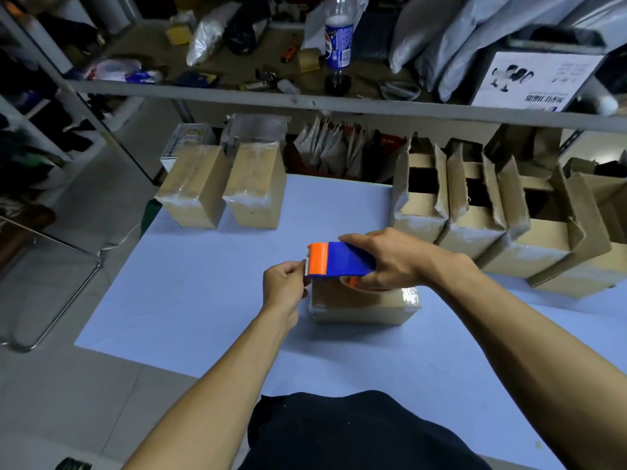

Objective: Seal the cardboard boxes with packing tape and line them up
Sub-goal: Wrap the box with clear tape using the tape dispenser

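Gripping the blue-and-orange dispenser (339, 262) in a closed right hand (390, 262), the person held it just above a closed box (364, 308) on the pale worktop (203, 300), while the left hand (285, 286) pinched at the tape end by the orange blade. Two sealed boxes (224, 188) stood in line at the far left, and open boxes (481, 212) waited on the right. Taping this box seemed the step in hand; next, the free end likely needed drawing out and pressing down onto it.

Tape roll: I see only a sliver under the dispenser (339, 262); my right hand (390, 262) covers the rest.
Box top (363, 300): partly hidden by both.
Rightmost open box (597, 232): cropped by frame edge.
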A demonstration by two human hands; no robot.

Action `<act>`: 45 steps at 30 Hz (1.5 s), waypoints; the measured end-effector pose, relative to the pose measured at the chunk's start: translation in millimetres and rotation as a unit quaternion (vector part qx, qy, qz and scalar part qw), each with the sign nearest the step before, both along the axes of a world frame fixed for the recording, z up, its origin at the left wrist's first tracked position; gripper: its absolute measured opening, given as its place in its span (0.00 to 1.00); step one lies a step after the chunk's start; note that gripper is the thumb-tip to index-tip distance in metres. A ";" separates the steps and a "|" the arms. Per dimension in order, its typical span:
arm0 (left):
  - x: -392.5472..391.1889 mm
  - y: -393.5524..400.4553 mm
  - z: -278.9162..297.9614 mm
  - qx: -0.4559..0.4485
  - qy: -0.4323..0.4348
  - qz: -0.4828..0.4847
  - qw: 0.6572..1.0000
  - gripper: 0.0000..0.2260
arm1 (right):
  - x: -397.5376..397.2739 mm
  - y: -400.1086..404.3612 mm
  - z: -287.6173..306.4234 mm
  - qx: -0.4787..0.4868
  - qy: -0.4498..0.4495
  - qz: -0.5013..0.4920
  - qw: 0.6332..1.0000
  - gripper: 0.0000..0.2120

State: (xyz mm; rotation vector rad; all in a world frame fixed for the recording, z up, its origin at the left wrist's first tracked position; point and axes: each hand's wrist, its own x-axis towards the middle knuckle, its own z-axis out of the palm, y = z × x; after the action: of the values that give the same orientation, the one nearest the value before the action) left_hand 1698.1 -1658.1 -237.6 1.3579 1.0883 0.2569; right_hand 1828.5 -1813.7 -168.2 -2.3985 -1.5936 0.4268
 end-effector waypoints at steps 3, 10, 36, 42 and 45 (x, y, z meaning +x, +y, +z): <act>-6.7 9.1 -7.8 -0.028 -0.003 0.062 0.998 0.08 | 6.2 -7.5 3.1 -0.018 -0.027 -0.014 0.999 0.34; -13.3 10.1 -27.7 -0.044 -0.025 0.016 0.999 0.07 | 9.5 -18.3 -5.9 -0.008 -0.049 -0.018 0.999 0.31; 23.1 -28.2 -41.6 0.078 0.076 -0.138 0.984 0.21 | 7.5 -12.8 -8.9 -0.048 -0.084 -0.028 0.995 0.34; 34.0 -17.9 -31.4 0.227 0.114 -0.223 0.941 0.20 | 2.1 -26.5 -4.6 -0.036 -0.069 -0.065 0.995 0.33; 38.2 -14.1 -34.2 0.260 0.119 -0.253 0.924 0.19 | -2.0 -32.4 -3.0 -0.033 -0.055 -0.078 0.995 0.32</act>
State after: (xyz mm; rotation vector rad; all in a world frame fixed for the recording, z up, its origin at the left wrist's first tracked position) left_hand 1736.3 -1672.2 -271.7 2.1426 0.8502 -0.0101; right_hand 1826.5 -1846.1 -171.3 -2.6150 -1.4419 0.3268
